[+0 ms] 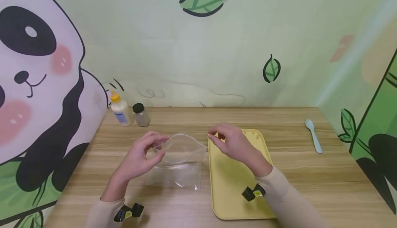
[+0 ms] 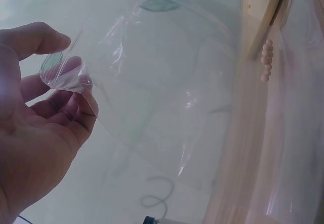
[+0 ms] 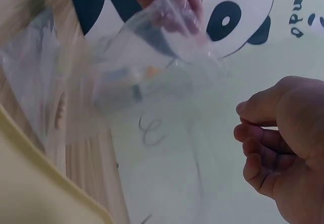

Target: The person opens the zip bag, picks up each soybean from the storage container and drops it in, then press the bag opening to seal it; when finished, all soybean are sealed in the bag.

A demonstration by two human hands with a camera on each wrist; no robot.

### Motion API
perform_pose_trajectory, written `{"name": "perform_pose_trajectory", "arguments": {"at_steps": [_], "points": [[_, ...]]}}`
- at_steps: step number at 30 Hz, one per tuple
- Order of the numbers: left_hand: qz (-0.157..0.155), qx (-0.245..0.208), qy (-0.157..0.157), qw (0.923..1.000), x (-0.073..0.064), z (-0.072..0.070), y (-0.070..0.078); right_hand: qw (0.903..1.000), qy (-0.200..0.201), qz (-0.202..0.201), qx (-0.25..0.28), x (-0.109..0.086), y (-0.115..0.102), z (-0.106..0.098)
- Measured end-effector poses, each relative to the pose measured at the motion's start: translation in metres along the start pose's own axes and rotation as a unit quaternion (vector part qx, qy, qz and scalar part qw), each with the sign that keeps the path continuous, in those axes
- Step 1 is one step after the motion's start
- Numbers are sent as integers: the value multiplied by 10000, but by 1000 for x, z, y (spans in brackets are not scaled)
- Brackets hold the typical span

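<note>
A clear plastic zip bag [image 1: 183, 155] stands up off the wooden table, its mouth bowed apart. At its upper left corner, my left hand [image 1: 139, 157] holds the film; in the left wrist view the fingers [image 2: 83, 115] curl at the bag's edge with the thumb facing them. My right hand [image 1: 234, 145] hovers over the far left part of a yellow tray [image 1: 227, 190], close to the bag's right corner. Its thumb and fingers are loosely curled with nothing seen between them. A row of small round beads [image 2: 267, 59] shows through the film.
Several tiny yellowish pieces [image 1: 257, 136] lie in the tray's far right corner. Back left stand a glue bottle [image 1: 122, 113] with a yellow cap and a black-lidded jar [image 1: 142, 117]. A light blue spoon [image 1: 314, 137] lies at right. A panda-printed wall backs the table.
</note>
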State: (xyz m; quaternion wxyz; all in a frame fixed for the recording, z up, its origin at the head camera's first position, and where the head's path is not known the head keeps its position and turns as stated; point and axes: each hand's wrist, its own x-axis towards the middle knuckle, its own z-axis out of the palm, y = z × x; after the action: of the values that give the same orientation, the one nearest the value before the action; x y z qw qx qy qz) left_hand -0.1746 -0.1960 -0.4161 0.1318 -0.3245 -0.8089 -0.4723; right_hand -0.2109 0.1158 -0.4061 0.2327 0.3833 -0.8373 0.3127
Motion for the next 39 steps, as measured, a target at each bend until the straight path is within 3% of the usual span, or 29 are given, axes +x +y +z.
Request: {"name": "perform_pose_trajectory", "arguments": {"at_steps": [8,18,28,39], "points": [[-40,-3,17,10000,-3,-1,-1,9967,-245,758,-142,-7,31,0],[-121,6,23,9999,-4,-1,-2,9821,-589,1771,-232,-17,66,-1],[-102,-2,24,9999,-4,-1,-3,9739,-691,2128,-392,-29,97,4],[-99,-54,-57,9999,-1,-2,-4,9595,-1100,2522,-601,-42,125,11]]}}
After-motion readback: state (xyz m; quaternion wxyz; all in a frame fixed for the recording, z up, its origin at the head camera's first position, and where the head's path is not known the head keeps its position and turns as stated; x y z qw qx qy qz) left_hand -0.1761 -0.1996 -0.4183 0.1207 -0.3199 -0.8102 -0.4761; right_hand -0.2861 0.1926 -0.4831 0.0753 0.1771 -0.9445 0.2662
